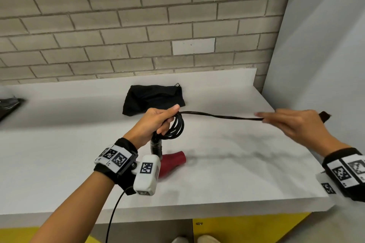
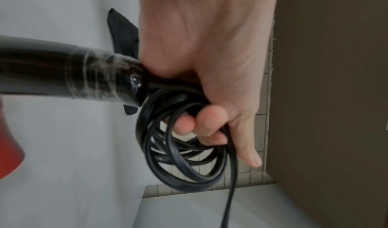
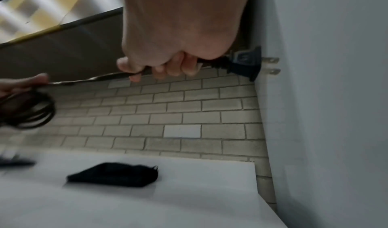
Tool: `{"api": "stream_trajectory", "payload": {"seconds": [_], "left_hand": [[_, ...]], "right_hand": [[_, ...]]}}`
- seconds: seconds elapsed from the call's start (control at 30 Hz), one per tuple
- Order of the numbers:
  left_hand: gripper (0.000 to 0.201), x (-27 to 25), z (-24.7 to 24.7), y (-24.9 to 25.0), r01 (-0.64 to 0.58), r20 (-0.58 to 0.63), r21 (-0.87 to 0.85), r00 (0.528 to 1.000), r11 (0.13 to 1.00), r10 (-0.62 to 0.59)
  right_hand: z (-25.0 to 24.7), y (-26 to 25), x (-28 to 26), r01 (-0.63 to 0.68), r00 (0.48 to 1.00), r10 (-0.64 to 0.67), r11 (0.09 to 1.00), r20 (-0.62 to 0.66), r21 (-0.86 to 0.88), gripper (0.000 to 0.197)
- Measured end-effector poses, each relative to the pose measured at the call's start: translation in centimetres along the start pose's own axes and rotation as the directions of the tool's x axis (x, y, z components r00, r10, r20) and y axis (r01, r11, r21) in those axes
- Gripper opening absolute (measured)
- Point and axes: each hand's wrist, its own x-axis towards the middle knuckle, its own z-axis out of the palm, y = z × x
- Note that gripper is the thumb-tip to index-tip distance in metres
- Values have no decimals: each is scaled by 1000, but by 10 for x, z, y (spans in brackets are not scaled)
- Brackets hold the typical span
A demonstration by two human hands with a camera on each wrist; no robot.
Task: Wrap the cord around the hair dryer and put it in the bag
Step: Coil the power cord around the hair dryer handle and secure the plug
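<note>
The hair dryer has a red body (image 1: 173, 161) and a black handle (image 1: 156, 147) pointing up; its nozzle end is near the counter. My left hand (image 1: 160, 122) grips the top of the handle (image 2: 63, 72) and holds several black cord loops (image 2: 184, 148) coiled there. From the coil a straight run of cord (image 1: 221, 116) stretches right to my right hand (image 1: 292, 124), which grips the cord just behind the plug (image 3: 245, 64). The black cloth bag (image 1: 153, 98) lies flat on the counter behind my left hand.
A white counter (image 1: 227, 163) meets a brick wall (image 1: 138, 25) at the back and a white side wall (image 1: 325, 65) close to my right hand. A dark object (image 1: 8, 104) lies at the counter's far left. Yellow cabinet fronts (image 1: 246, 229) are below.
</note>
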Motion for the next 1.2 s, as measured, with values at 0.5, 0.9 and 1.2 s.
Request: {"api": "stream_trajectory", "payload": {"seconds": [0.5, 0.9, 1.2], "left_hand": [[35, 14, 50, 19, 21, -26, -331, 999, 943, -31], [29, 14, 62, 13, -47, 142, -108, 988, 993, 62], [35, 0, 78, 15, -97, 281, -42, 954, 994, 105]], "right_hand": [[72, -127, 22, 253, 907, -127, 926, 401, -279, 33], [33, -148, 42, 408, 909, -406, 913, 90, 6, 23], [4, -125, 73, 174, 980, -144, 955, -136, 241, 27]]}}
